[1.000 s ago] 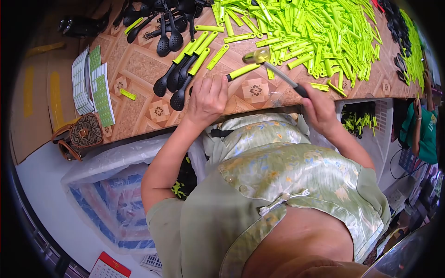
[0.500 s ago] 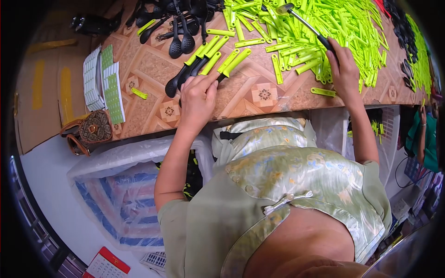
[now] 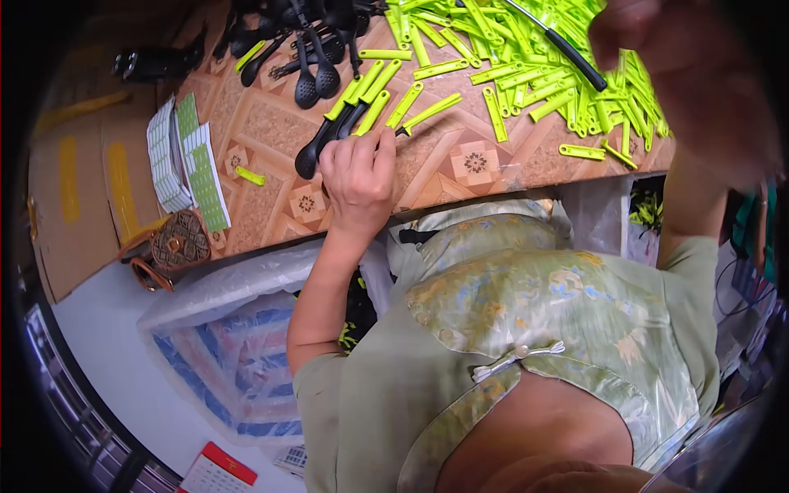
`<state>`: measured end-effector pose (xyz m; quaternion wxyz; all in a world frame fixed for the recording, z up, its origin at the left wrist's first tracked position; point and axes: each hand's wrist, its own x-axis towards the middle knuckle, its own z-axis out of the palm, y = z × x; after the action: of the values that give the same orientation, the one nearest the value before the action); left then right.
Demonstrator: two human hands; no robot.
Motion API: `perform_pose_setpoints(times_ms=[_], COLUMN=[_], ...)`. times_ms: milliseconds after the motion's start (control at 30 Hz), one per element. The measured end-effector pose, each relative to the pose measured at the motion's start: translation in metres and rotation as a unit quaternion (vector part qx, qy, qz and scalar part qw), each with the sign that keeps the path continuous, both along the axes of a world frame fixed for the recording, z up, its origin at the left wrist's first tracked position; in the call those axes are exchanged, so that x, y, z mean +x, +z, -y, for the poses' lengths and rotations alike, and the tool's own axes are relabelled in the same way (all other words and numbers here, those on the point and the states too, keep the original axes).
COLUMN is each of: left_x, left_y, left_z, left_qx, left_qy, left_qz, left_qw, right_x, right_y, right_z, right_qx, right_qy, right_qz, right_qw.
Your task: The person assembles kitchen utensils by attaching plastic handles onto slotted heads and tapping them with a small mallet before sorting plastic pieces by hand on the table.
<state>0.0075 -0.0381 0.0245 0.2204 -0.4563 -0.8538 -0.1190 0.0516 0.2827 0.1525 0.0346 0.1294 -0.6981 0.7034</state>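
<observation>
My left hand (image 3: 359,174) rests at the table's front edge, its fingers bent over black utensils with green handles (image 3: 337,107). One more green-handled utensil (image 3: 429,112) pokes out beside its fingertips. Blurred and close to the camera, my right hand (image 3: 686,90) is raised at the upper right; its fingers cannot be made out. A hammer's black grip (image 3: 575,62) lies on the heap of loose green handles (image 3: 526,78), apart from my left hand.
Black spoons and ladles (image 3: 316,49) are piled at the back left. Printed sheets (image 3: 197,156) and a patterned bag (image 3: 178,240) are at the table's left. A plastic-lined bin (image 3: 230,304) stands below the front edge.
My right hand has let go of the hammer, left it on the green heap, and moved right and up toward the camera. The green-handled utensil by my left fingers has shifted.
</observation>
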Motion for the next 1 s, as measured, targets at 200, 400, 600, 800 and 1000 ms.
perform_pose_setpoints(times_ms=[200,400,600,800,1000], left_x=[0.002,-0.003,0.003,-0.002,-0.005], left_y=[0.001,-0.007,-0.029,0.04,0.231], left_z=[0.0,-0.002,-0.003,0.014,0.029], left_qx=[0.003,0.039,0.003,0.215,0.583], left_qy=[-0.009,-0.007,-0.013,-0.02,-0.277], left_qz=[0.013,-0.003,0.053,0.232,0.33], left_qw=[1.0,0.999,0.999,0.948,0.689], right_x=[-0.038,-0.074,-0.016,0.013,0.031], right_y=[0.031,0.042,0.021,0.006,0.022], right_z=[0.047,0.072,0.081,0.058,0.068], right_qx=[0.004,-0.004,0.054,0.122,0.07], right_qy=[0.128,0.083,0.153,0.228,0.087], right_qz=[-0.01,-0.025,0.037,-0.044,-0.078], right_qw=[0.992,0.996,0.986,0.965,0.991])
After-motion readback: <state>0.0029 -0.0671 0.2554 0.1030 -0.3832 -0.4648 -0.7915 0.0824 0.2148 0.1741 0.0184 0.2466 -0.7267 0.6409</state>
